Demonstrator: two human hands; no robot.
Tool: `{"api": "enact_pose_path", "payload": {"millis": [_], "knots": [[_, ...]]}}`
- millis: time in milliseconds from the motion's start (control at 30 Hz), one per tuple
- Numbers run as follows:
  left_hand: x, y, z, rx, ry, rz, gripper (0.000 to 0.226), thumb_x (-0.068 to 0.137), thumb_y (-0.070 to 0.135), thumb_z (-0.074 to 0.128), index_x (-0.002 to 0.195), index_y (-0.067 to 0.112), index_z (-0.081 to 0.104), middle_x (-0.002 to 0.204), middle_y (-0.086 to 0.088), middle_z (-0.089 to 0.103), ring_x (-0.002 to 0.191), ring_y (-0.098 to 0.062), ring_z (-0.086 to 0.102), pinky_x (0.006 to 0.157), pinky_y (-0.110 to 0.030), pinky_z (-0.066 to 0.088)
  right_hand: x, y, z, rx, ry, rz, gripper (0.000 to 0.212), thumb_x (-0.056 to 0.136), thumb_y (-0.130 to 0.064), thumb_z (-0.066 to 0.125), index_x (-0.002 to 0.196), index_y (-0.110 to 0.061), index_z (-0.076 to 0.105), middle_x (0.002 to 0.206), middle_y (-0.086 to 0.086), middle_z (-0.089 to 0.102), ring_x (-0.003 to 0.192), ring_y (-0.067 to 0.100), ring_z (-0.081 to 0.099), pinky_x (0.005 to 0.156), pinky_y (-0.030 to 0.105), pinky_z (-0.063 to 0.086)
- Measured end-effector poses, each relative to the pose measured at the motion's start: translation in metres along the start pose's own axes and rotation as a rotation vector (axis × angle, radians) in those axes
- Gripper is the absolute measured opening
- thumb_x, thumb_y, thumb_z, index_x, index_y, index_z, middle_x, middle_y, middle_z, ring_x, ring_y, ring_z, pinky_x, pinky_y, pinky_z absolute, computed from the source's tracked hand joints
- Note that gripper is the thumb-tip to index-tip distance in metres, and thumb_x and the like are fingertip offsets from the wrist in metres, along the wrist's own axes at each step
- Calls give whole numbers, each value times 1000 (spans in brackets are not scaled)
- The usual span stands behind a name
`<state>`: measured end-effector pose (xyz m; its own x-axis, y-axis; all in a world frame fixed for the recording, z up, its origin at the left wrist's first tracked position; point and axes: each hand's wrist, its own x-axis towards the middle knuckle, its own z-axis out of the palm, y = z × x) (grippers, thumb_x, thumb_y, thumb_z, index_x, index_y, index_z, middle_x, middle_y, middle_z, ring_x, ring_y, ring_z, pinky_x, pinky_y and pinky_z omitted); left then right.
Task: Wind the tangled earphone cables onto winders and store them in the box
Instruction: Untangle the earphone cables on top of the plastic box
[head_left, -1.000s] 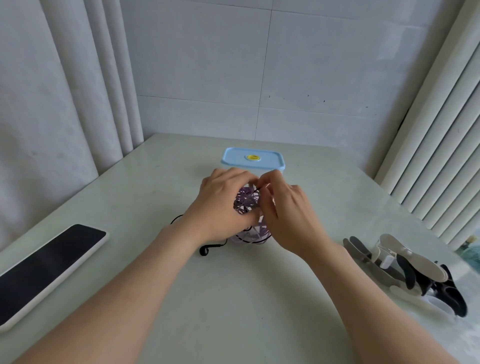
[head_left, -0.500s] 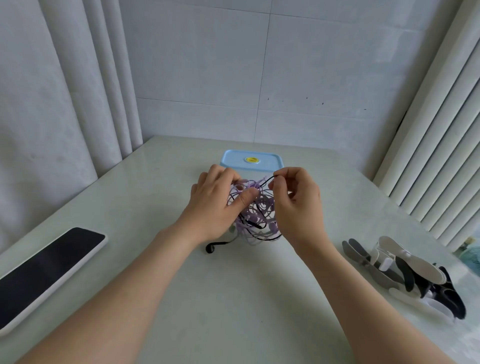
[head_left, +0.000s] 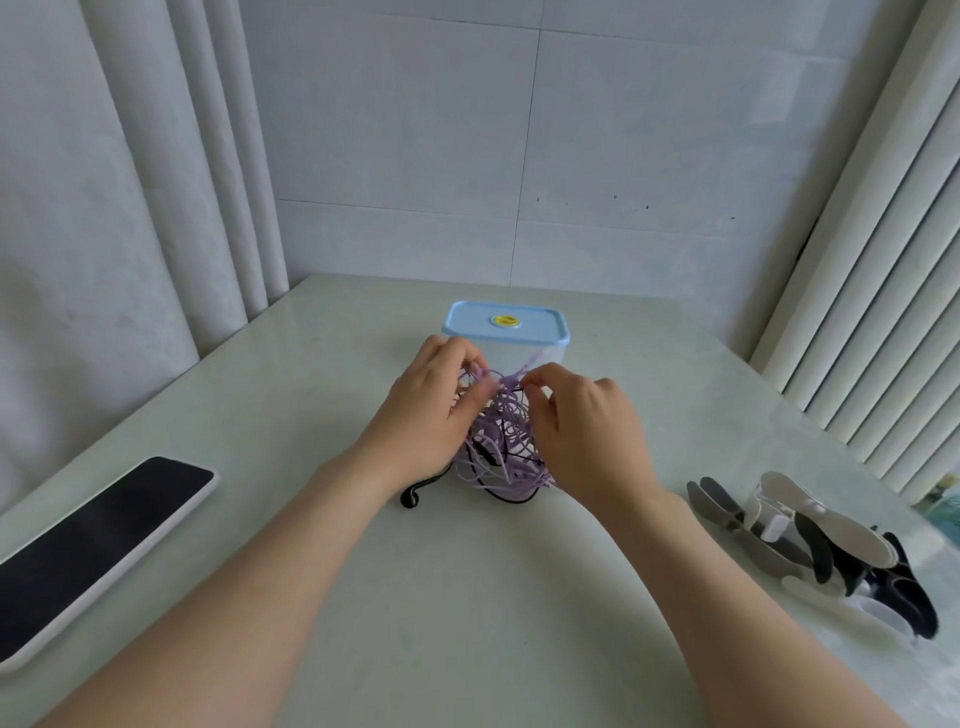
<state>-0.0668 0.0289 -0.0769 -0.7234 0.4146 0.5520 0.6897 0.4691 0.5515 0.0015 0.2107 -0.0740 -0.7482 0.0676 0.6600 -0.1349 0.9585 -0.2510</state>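
The fingers (head_left: 470, 387) of the left hand (head_left: 426, 415) pinch the top of the tangled earphone cables (head_left: 501, 447). The right hand (head_left: 587, 431) pinches the same top just beside them, thumb against forefinger. The tangle is purple with black strands. Its long axis stands nearly upright, from the fingers down to the bench (head_left: 467, 597), where the lower loops rest. One black earbud (head_left: 411, 500) trails out on the bench toward the near left. The box (head_left: 506, 325), its blue lid on, stands just behind the hands. The winders (head_left: 810, 540) lie piled well apart at the right, and a phone (head_left: 98, 540) lies at the left.
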Motion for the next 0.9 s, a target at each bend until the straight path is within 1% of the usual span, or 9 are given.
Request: {"api": "enact_pose_path", "payload": {"millis": [67, 133, 233, 333, 467, 567, 700, 833, 900], "knots": [[-3, 0, -1, 216, -62, 15, 20, 101, 51, 56, 109, 33, 51, 112, 13, 53, 102, -12, 54, 89, -39, 37, 1, 1, 1, 34, 9, 23, 20, 106, -28, 50, 109, -21, 69, 64, 9, 66, 66, 40, 54, 56, 41, 38], [-5, 1, -1, 359, -30, 14, 20, 101, 52, 50, 110, 34, 48, 109, 11, 55, 103, -19, 53, 86, -40, 32, 1, 0, 3, 161, 27, 98, 18, 108, -27, 49, 111, -20, 66, 64, 2, 64, 68, 39, 55, 61, 44, 46], [-5, -1, -1, 401, 45, 27, 17, 102, 43, 41, 110, 29, 43, 103, 6, 58, 98, -27, 54, 83, -43, 35, 5, 0, 4, 375, 105, 346, 18, 108, -22, 46, 107, -16, 62, 64, -4, 64, 73, 33, 59, 71, 44, 49], [-5, -8, -2, 460, 74, -11, 18, 101, 39, 39, 112, 25, 41, 104, 3, 61, 96, -29, 51, 79, -43, 34, 10, 4, -1, 635, 242, 658, 20, 107, -20, 41, 107, -17, 61, 79, -2, 71, 83, 25, 65, 73, 38, 51], [-5, -12, 1, 468, 124, -109, 15, 102, 30, 45, 115, 22, 45, 108, -2, 60, 98, -30, 46, 78, -40, 27, 12, 3, -12, 1037, 307, 882, 24, 104, -5, 38, 108, -16, 59, 67, -5, 72, 80, 21, 71, 76, 30, 58], [-6, -10, 4, 416, 143, -101, 15, 102, 24, 50, 115, 18, 53, 111, -7, 56, 99, -32, 46, 80, -40, 29, 11, -4, -23, 1213, 70, 854, 29, 96, 1, 41, 116, -10, 61, 69, 7, 69, 76, 28, 75, 76, 35, 63], [-6, -10, 4, 305, 84, 3, 11, 101, 15, 52, 112, 16, 52, 109, -4, 52, 97, -32, 54, 83, -43, 40, 5, -15, -29, 950, -228, 731, 26, 95, -16, 54, 118, -13, 64, 63, 9, 66, 51, 26, 61, 51, 30, 47], [-7, -6, 4, 188, 52, 109, 11, 101, 11, 53, 106, 19, 48, 101, 5, 55, 87, -23, 58, 84, -44, 45, -2, -22, -22, 605, -228, 483, 22, 94, -38, 62, 113, -27, 64, 57, 7, 69, 45, 19, 60, 50, 27, 47], [-6, -6, 4, 178, 53, 154, 15, 100, 9, 53, 104, 21, 45, 98, 8, 55, 85, -21, 61, 81, -44, 46, 0, -25, -20, 621, -134, 480, 19, 96, -38, 54, 108, -28, 66, 61, 9, 70, 51, 18, 62, 56, 37, 52]]}}
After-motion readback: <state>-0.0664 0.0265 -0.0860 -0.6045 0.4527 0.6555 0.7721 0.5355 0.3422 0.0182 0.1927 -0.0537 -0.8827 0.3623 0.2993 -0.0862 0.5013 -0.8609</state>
